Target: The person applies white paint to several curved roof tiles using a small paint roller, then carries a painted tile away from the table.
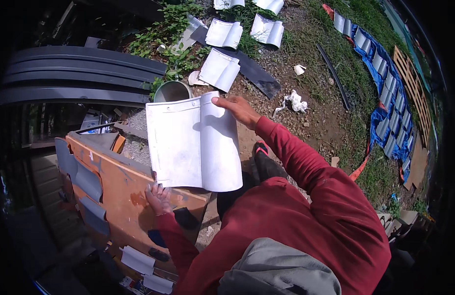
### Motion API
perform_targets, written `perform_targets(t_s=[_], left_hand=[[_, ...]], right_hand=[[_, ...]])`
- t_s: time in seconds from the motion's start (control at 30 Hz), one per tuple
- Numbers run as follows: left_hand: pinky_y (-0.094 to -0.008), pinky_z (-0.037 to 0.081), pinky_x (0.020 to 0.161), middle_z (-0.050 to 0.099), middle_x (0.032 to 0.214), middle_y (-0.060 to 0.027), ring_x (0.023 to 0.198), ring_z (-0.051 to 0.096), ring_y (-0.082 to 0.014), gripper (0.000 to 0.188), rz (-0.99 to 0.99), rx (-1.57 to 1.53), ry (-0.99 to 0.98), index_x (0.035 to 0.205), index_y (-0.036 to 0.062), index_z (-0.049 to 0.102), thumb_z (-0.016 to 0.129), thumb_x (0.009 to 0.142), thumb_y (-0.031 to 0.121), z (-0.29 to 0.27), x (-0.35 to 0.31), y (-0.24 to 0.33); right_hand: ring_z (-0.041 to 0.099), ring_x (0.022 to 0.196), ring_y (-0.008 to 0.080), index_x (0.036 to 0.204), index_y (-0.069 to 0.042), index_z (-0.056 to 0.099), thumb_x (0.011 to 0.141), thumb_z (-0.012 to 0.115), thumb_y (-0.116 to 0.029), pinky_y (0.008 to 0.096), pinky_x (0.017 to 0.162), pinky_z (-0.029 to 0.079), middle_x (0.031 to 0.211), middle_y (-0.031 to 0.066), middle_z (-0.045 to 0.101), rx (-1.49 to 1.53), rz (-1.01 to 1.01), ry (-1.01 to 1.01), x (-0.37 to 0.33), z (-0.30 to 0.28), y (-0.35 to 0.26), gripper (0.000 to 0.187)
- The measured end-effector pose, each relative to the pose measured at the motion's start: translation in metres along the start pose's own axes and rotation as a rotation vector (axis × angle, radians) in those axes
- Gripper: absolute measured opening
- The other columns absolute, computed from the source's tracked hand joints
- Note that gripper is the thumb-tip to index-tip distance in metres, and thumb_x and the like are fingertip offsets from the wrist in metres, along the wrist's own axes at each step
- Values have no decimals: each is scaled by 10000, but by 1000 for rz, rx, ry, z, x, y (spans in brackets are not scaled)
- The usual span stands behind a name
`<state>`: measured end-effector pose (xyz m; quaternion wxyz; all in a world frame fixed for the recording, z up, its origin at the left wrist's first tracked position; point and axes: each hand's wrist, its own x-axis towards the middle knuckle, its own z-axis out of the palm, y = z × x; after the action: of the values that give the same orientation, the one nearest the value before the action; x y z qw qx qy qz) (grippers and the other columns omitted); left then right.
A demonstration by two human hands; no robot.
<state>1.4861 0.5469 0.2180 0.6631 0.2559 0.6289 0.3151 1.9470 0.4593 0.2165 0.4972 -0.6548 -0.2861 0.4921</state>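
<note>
A pale, curved roof tile point(176, 142) hangs in front of my body, its raised roll running along the right side. My right hand point(240, 111) grips the upper right corner, thumb on the face and the other fingers hidden behind. At the lower left corner, my left hand point(159, 198) holds the edge with curled fingers. Below and to the left is an orange-brown board point(124, 196) with dark stains. Grey tiles point(88, 182) lie along the board's left side, and white tiles point(138, 259) lie near its lower end.
More pale tiles point(220, 70) lie on the ground ahead, near a round bucket point(172, 91). Dark ribbed panels point(80, 73) are at left. Tiles point(388, 101) rest in rows on a blue tarp point(377, 120) at right, beside a wooden lattice point(409, 83). A crumpled white cloth point(297, 103) lies on the dirt.
</note>
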Motion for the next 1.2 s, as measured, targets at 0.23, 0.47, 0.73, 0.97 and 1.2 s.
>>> perform_targets(t_s=[0.23, 0.47, 0.73, 0.97, 1.2], left_hand=[[-482, 336, 1125, 305, 1560, -243, 1330, 439, -420, 926, -128, 252, -245, 1531, 7, 320, 484, 890, 656, 177, 62, -36], [-388, 389, 1013, 485, 1431, -159, 1141, 548, -275, 932, -185, 368, -388, 1491, 9, 373, 518, 859, 679, 306, 131, -72], [-430, 360, 1089, 400, 1514, -199, 1241, 505, -308, 961, -262, 495, -310, 1552, 48, 285, 515, 866, 680, 448, 262, -159], [-454, 258, 1124, 416, 1507, -159, 1305, 432, -288, 742, -304, 520, -264, 1527, 265, 380, 445, 902, 660, 596, 346, -255], [-473, 250, 1122, 437, 1426, -177, 1294, 402, -309, 849, -323, 646, -237, 1515, 162, 399, 520, 861, 690, 678, 461, -346]], right_hand=[[607, 973, 209, 1135, 85, 681, 845, 636, -668, 343, 895, 451, 1077, 140, 676, 233, 85, 306, -21, -134, 62, 809], [565, 1140, 208, 1251, 10, 657, 894, 627, -612, 323, 1033, 355, 1205, 100, 656, 418, 96, 500, -20, -210, 102, 718], [573, 1144, 206, 1273, 29, 643, 898, 608, -617, 345, 1063, 343, 1237, 95, 661, 450, 249, 528, 109, -338, 197, 747], [578, 1197, 247, 1283, 74, 622, 848, 673, -622, 361, 1058, 402, 1281, 179, 634, 274, 488, 456, 253, -452, 325, 821], [579, 1213, 255, 1307, 80, 604, 846, 675, -595, 348, 1046, 406, 1304, 221, 627, 206, 622, 389, 357, -546, 424, 820]])
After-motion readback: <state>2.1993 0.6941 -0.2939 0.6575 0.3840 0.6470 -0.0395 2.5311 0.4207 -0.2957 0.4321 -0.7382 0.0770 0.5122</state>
